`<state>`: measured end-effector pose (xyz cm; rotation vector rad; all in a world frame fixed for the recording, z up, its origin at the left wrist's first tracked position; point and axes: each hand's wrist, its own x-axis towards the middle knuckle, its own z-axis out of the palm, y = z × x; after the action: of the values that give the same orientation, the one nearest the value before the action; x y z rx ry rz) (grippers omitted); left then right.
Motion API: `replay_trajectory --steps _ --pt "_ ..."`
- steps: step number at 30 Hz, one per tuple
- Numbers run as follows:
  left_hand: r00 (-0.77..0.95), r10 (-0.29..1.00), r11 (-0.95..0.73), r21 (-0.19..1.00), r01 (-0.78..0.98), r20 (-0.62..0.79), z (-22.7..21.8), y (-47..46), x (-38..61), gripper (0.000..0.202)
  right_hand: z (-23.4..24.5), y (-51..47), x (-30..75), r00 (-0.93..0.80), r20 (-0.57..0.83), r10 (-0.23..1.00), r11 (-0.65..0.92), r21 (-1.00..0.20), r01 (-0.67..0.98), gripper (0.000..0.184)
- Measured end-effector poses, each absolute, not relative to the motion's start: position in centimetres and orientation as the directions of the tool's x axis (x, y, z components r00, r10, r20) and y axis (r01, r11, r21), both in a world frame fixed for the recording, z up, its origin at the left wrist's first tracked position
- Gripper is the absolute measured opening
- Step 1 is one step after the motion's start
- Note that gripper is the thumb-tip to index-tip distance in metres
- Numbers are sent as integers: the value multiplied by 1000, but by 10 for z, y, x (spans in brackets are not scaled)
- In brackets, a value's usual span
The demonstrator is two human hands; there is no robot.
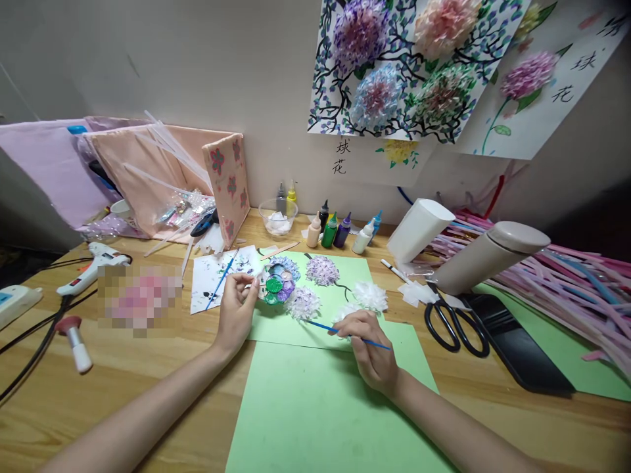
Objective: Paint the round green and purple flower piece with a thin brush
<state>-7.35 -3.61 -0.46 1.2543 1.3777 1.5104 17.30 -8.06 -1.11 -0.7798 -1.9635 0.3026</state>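
Observation:
My left hand (237, 305) pinches the edge of a round paint palette (274, 289) whose wells hold green, purple and blue paint. In my right hand (369, 351) is a thin blue paintbrush (323, 326), its tip beside a white and purple paper flower (303, 303). Behind it, a purple-tinted flower (322, 270) and a white flower (371, 297) sit on the green paper (340, 394). Another white flower (346, 311) is partly covered by my right hand. A bluish flower (286, 267) shows behind the palette.
Several paint bottles (329, 231) and a clear bowl (279, 220) stand along the wall. Black scissors (456, 326), a phone (515, 341) and a bottle (493, 256) lie at right. At left are a glue gun (93, 266) and a paint-spotted sheet (202, 276) with another brush (220, 284).

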Motion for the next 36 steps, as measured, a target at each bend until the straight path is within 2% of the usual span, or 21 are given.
replay_trajectory --steps 5,9,15,25,31,36 --pt "-264 947 -164 981 102 186 -8 -35 -75 23 -12 -80 174 -256 679 688 706 -544 453 20" --pt "-266 945 -168 980 107 191 -8 -34 -75 24 -13 -81 175 -214 703 678 708 -546 448 21" --pt "-251 950 -166 982 95 185 -6 -35 -74 24 -11 -80 173 -286 683 673 723 -523 452 20" --pt "-248 954 -150 985 91 168 -4 -36 -73 26 -9 -81 175 -184 713 676 690 -526 498 21" --pt "-250 953 -152 984 89 170 -6 -35 -74 25 -9 -81 174 -254 717 649 726 -484 489 21" --pt "-248 953 -152 984 97 172 -6 -35 -74 25 -9 -81 173 -235 714 660 700 -469 539 20"
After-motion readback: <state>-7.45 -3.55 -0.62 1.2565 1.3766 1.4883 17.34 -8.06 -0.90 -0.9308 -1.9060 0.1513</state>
